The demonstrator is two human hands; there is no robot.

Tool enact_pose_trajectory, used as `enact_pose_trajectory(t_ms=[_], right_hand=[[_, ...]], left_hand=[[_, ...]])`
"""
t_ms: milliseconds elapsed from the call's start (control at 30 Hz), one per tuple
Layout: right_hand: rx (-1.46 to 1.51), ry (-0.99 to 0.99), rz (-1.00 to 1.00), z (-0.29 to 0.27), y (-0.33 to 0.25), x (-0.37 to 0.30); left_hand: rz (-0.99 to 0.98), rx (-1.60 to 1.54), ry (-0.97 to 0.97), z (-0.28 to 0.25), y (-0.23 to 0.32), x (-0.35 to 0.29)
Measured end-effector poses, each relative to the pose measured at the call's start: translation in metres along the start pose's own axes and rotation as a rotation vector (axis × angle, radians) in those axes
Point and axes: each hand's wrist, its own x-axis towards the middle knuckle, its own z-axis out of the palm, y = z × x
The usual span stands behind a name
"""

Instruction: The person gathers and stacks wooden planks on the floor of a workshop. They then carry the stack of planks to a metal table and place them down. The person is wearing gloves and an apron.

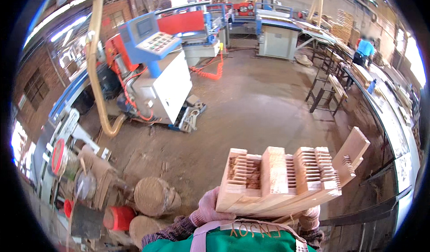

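Observation:
A bundle of pale wooden boards with finger-joint teeth cut into their ends is held close against my green apron. The ends sit at uneven heights, and one board slants out beyond the others on the right. My left hand, in a pinkish glove, grips the bundle's lower left side. On the lower right my right hand holds it from beneath, its fingers mostly hidden by the wood.
A blue-and-white machine with a control panel stands ahead left, hoses around it. Round stools, a red container and jars are at lower left. A long bench runs along the right, with a metal stand beside it. A person in blue works far right.

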Motion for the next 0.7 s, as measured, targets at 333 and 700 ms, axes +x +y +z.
enact_pose_trajectory(t_ms=[333, 700], right_hand=[[0.048, 0.026, -0.035, -0.087, 0.055, 0.267], [-0.086, 0.049, -0.065, -0.192, 0.104, 0.487]], left_hand=[[-0.059, -0.17, 0.051, 0.014, -0.028, 0.276], [-0.178, -0.05, -0.1, 0.032, -0.031, 0.555]])
